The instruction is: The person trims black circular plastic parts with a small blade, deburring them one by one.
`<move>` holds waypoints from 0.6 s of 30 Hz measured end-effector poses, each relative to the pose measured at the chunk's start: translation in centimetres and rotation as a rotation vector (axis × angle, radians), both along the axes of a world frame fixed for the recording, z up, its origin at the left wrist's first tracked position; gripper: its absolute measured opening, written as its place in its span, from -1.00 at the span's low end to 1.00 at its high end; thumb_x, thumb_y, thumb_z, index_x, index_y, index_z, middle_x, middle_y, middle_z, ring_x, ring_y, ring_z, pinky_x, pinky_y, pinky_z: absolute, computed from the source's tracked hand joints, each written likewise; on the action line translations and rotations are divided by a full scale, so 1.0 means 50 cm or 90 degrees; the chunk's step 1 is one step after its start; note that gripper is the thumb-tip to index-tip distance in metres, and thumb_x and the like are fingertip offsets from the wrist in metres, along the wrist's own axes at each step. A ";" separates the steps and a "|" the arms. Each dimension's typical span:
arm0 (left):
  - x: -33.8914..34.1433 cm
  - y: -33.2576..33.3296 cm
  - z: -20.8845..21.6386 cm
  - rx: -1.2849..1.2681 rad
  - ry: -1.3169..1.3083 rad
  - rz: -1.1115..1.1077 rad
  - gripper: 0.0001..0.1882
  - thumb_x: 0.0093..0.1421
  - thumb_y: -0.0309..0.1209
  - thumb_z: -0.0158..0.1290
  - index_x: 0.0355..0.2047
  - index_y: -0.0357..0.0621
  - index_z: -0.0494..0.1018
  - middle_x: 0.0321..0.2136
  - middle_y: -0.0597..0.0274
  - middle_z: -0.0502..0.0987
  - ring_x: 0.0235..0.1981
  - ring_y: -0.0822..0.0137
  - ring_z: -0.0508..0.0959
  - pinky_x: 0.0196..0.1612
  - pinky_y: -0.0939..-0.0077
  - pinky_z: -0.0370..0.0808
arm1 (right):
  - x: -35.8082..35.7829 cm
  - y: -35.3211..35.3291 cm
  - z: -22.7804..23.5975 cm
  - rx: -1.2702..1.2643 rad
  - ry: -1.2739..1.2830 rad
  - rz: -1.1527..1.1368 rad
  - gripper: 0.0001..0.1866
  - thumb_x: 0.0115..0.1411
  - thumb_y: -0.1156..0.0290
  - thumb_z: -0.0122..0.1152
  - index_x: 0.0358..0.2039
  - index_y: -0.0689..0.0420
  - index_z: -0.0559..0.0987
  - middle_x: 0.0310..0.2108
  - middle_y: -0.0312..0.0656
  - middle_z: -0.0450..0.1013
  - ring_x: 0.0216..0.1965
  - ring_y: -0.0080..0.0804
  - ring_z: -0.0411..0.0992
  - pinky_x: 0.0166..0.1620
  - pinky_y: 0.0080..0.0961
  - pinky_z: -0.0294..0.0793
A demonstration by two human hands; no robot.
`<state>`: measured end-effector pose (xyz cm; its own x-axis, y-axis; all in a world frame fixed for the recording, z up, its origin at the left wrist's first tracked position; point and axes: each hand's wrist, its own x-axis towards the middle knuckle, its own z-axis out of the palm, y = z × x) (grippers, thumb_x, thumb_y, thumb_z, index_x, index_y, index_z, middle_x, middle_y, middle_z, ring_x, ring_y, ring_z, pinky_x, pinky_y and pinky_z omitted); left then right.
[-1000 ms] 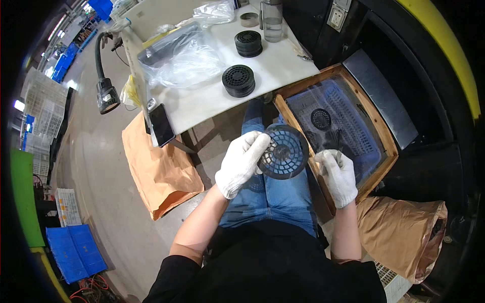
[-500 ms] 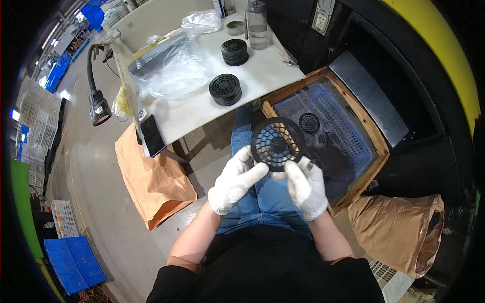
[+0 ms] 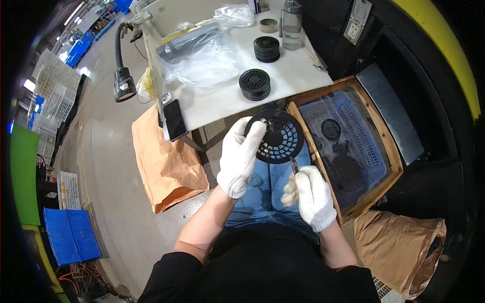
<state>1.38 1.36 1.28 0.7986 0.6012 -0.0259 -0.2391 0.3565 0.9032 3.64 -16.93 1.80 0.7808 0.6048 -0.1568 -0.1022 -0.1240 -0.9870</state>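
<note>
My left hand [image 3: 240, 156] wears a white glove and is closed on the left rim of a round black plastic grille [image 3: 273, 139], a flat disc with a web of openings, held above my lap. My right hand [image 3: 312, 194], also gloved in white, grips a small narrow tool [image 3: 294, 165] that looks like a slim knife. The tool's tip is close to the disc's lower right edge; whether it touches I cannot tell. Two stacks of similar black grilles, a nearer stack [image 3: 254, 85] and a farther stack [image 3: 266, 49], stand on the white table [image 3: 217, 104].
A wood-framed bin [image 3: 348, 214] with a blue mesh crate and a loose black grille [image 3: 331, 130] stands at right. Clear plastic bags [image 3: 202, 65], a water bottle [image 3: 291, 28] and a phone [image 3: 175, 120] are on the table. Paper sacks [image 3: 164, 164] flank me; a lamp [image 3: 124, 86] hangs left.
My right hand has let go of the grille and drawn down to the right, now showing the slim tool. My left hand has shifted up the grille's rim. The view has turned slightly.
</note>
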 end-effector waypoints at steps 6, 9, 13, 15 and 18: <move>-0.008 -0.001 0.024 0.084 0.034 0.024 -0.80 0.24 -0.43 0.04 -0.18 -0.28 0.44 -0.35 0.29 0.55 -0.37 0.59 0.47 -0.25 0.71 0.42 | -0.007 0.014 0.037 -0.152 -0.025 0.091 -0.80 0.30 0.34 -0.06 -0.21 0.22 0.39 -0.62 -0.20 0.49 -0.63 -0.46 0.51 -0.50 -0.54 0.49; -0.012 -0.005 0.033 0.115 0.032 0.038 -0.82 0.23 -0.44 0.05 -0.19 -0.28 0.45 -0.36 0.30 0.54 -0.37 0.60 0.47 -0.26 0.71 0.42 | -0.008 0.016 0.032 -0.173 -0.099 0.071 -0.81 0.30 0.36 -0.06 -0.26 0.25 0.39 -0.66 -0.15 0.47 -0.72 -0.45 0.45 -0.57 -0.53 0.46; -0.015 -0.007 0.034 0.141 0.028 0.073 -0.83 0.22 -0.45 0.06 -0.21 -0.27 0.45 -0.40 0.34 0.52 -0.42 0.62 0.43 -0.32 0.74 0.39 | 0.000 0.007 0.000 -0.153 -0.318 0.072 -0.84 0.28 0.38 -0.03 -0.27 0.21 0.41 -0.70 -0.21 0.44 -0.76 -0.50 0.39 -0.61 -0.52 0.37; -0.014 -0.007 0.031 0.149 0.022 0.085 -0.83 0.22 -0.45 0.06 -0.21 -0.26 0.46 -0.41 0.36 0.52 -0.43 0.63 0.42 -0.34 0.75 0.37 | -0.002 0.007 -0.006 -0.144 -0.338 0.048 -0.85 0.24 0.37 0.04 -0.24 0.16 0.45 -0.64 -0.14 0.47 -0.64 -0.31 0.50 -0.54 -0.41 0.45; -0.012 -0.007 0.028 0.136 0.020 0.098 -0.84 0.22 -0.44 0.06 -0.22 -0.26 0.47 -0.42 0.37 0.51 -0.46 0.65 0.40 -0.37 0.76 0.35 | -0.007 0.011 0.009 -0.094 -0.239 0.058 -0.81 0.24 0.38 0.04 -0.19 0.19 0.46 -0.65 -0.17 0.47 -0.67 -0.39 0.48 -0.55 -0.47 0.45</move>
<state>0.79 1.02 2.71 0.6986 0.7097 0.0912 -0.2457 0.1183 0.9621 3.31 -16.37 2.27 0.7448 0.6662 0.0377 0.2791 -0.2597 -0.9245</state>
